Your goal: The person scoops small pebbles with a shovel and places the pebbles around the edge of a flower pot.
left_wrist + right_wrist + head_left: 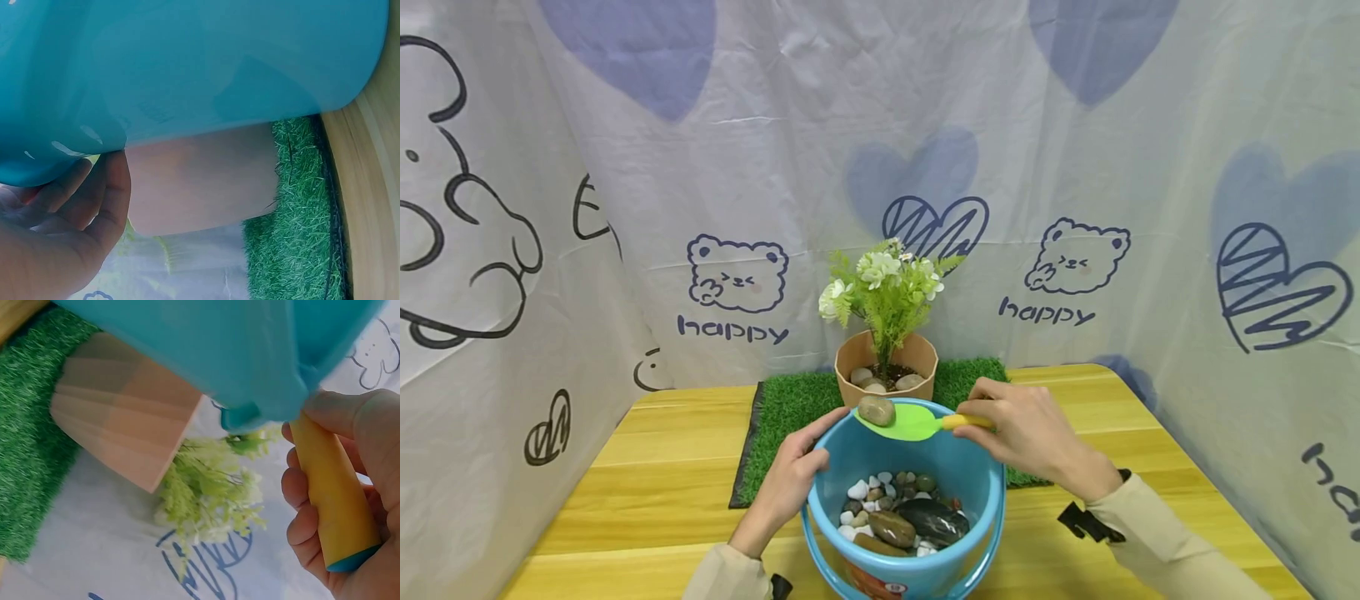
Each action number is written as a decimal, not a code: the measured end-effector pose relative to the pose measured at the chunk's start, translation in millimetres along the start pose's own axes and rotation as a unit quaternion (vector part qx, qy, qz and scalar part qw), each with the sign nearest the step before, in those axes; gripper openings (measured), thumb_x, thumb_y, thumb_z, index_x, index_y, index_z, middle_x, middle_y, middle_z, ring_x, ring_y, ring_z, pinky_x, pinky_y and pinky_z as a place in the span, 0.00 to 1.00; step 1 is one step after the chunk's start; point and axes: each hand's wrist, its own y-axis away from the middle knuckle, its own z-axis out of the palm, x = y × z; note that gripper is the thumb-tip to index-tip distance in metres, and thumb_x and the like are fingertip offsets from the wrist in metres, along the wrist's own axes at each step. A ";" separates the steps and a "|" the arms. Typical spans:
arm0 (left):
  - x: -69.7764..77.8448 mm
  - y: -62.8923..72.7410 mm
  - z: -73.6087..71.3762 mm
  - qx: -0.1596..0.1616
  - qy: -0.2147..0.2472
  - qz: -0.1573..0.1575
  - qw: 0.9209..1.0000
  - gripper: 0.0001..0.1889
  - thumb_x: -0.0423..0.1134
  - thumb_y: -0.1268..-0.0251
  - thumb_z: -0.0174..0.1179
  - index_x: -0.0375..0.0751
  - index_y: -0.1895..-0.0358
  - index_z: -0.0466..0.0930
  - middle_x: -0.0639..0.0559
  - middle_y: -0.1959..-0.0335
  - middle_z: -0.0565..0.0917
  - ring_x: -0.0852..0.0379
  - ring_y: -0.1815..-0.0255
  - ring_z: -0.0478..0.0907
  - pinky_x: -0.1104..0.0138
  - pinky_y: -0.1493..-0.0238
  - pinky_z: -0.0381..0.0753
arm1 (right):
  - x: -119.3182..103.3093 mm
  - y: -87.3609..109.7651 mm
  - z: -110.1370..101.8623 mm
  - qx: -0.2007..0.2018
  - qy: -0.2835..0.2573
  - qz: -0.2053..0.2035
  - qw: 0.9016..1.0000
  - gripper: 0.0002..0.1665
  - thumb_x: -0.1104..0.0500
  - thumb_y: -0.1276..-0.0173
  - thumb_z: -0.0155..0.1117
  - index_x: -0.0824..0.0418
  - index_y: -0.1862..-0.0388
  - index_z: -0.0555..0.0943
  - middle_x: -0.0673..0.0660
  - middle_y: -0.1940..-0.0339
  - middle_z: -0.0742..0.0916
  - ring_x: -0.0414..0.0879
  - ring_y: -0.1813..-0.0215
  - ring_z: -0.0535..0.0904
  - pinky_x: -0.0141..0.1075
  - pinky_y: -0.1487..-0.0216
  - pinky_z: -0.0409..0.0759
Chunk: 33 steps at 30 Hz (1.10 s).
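Note:
A blue bucket (910, 457) stands at the front of the table, with pebbles and larger stones inside, among them a glossy black stone (934, 521) and a brown one (892, 528). My left hand (793, 471) grips its left rim, the thumb at the edge and the fingers against the outer wall. In my right hand (1030, 433), the fingers wrap round the yellow handle (334, 494) of a toy shovel. Its green blade (914, 423) lies level over the far rim and carries a smooth brownish stone (877, 410). Whether the blade touches the rim I cannot tell.
Just behind the bucket, a tan flowerpot (847, 387) holds white flowers (880, 268), soil and several stones. Beneath it lies a green turf mat (786, 425) on the wooden table (625, 492). A printed cloth (820, 167) hangs behind and at both sides.

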 end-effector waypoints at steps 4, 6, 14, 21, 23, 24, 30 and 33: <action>-0.9 -0.4 -0.1 0.005 0.000 0.000 1.000 0.37 0.25 0.46 0.42 0.49 0.28 0.67 0.39 0.36 0.77 0.42 0.51 0.81 0.64 0.65 0.80 | 3.8 -7.7 -6.3 -0.007 0.007 0.009 1.000 0.11 0.48 0.44 0.74 0.50 0.63 0.90 0.44 0.70 0.82 0.31 0.79 0.72 0.23 0.82 0.59; -1.6 -0.1 0.0 0.005 0.001 -0.003 1.000 0.37 0.25 0.46 0.42 0.48 0.28 0.67 0.39 0.36 0.76 0.42 0.49 0.81 0.65 0.63 0.80 | 6.6 -11.0 -7.2 -0.014 0.011 0.013 1.000 0.11 0.48 0.43 0.73 0.50 0.63 0.90 0.44 0.70 0.82 0.32 0.79 0.72 0.23 0.83 0.58; -3.3 1.9 0.9 0.006 0.004 -0.012 1.000 0.36 0.26 0.46 0.43 0.45 0.29 0.67 0.39 0.34 0.75 0.42 0.39 0.78 0.66 0.56 0.80 | 16.0 -19.8 -4.4 -0.055 -0.001 0.051 0.997 0.14 0.47 0.40 0.71 0.52 0.60 0.90 0.46 0.70 0.82 0.31 0.80 0.68 0.25 0.84 0.59; -3.2 0.1 1.2 0.004 0.004 -0.006 1.000 0.36 0.26 0.46 0.42 0.44 0.28 0.67 0.39 0.34 0.75 0.42 0.39 0.78 0.65 0.56 0.79 | 23.2 -25.8 -1.1 -0.094 -0.011 0.083 0.992 0.16 0.46 0.40 0.70 0.54 0.60 0.90 0.46 0.70 0.82 0.32 0.78 0.69 0.26 0.82 0.64; -3.0 0.2 1.6 0.005 0.006 -0.008 1.000 0.36 0.26 0.46 0.43 0.44 0.28 0.67 0.39 0.34 0.75 0.42 0.40 0.78 0.65 0.58 0.79 | 24.4 -27.0 -0.5 -0.105 -0.013 0.089 0.990 0.16 0.45 0.40 0.70 0.54 0.60 0.90 0.46 0.70 0.82 0.33 0.77 0.70 0.26 0.81 0.65; -3.0 0.4 1.8 0.005 0.007 -0.009 1.000 0.36 0.26 0.46 0.43 0.44 0.28 0.67 0.39 0.34 0.75 0.42 0.40 0.78 0.65 0.58 0.79 | 24.8 -27.7 -0.3 -0.110 -0.016 0.092 0.989 0.16 0.45 0.39 0.70 0.53 0.60 0.90 0.46 0.69 0.83 0.33 0.76 0.71 0.26 0.80 0.66; -2.5 1.2 1.3 0.005 0.011 -0.009 1.000 0.36 0.26 0.46 0.42 0.44 0.28 0.67 0.38 0.34 0.75 0.42 0.40 0.78 0.64 0.57 0.80 | 26.5 -32.6 -0.8 -0.133 -0.032 0.114 0.984 0.16 0.45 0.38 0.68 0.53 0.59 0.90 0.46 0.68 0.83 0.34 0.75 0.71 0.28 0.79 0.67; -2.7 0.9 0.5 0.004 0.012 -0.006 1.000 0.36 0.26 0.46 0.42 0.45 0.28 0.67 0.38 0.34 0.75 0.41 0.40 0.78 0.63 0.57 0.81 | 26.5 -35.4 -1.7 -0.135 -0.033 0.118 0.983 0.17 0.44 0.38 0.68 0.53 0.58 0.90 0.46 0.69 0.83 0.35 0.76 0.71 0.29 0.80 0.66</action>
